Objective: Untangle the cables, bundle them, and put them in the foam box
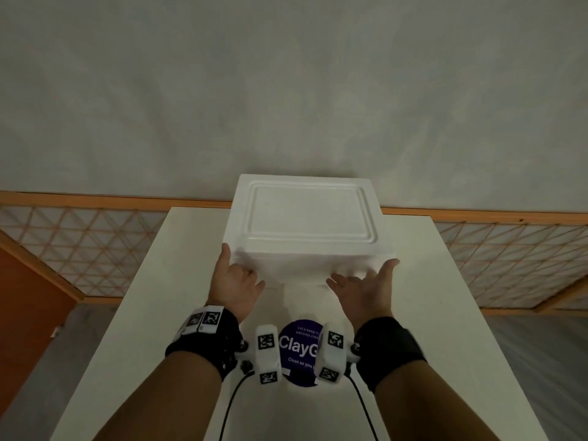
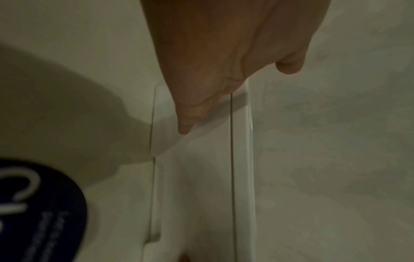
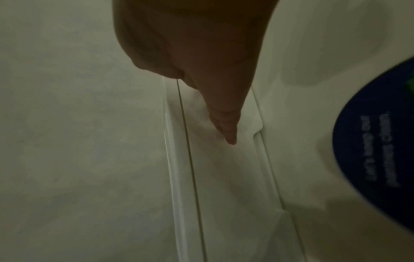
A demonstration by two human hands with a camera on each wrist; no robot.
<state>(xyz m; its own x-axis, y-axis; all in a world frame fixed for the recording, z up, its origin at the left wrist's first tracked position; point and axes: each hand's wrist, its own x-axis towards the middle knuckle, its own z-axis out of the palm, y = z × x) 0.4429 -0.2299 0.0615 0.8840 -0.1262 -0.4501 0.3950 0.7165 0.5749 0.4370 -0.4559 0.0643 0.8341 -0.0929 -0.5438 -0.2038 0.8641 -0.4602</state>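
Both my hands on the near side of the foam box [image 1: 305, 218]. Left hand [image 1: 236, 283] palm up at the near-left corner, thumb up against the corner edge, fingers curled under the lid rim: grip is on the box. Right hand [image 1: 362, 289] palm up at the near-right corner, fingers spread and fairly straight against the front wall, thumb out to the right edge. Box is white, lid on, lid has a raised rectangular border; it sits at the far end of the white table [image 1: 152, 313]. No cables visible. Round dark-blue sticker [image 1: 300, 345] on the table between my wrists, reads "ClayG…" and "Clean as you…", rest hidden. Behind: pale grey wall, wood-framed lattice panel [image 1: 79, 246].
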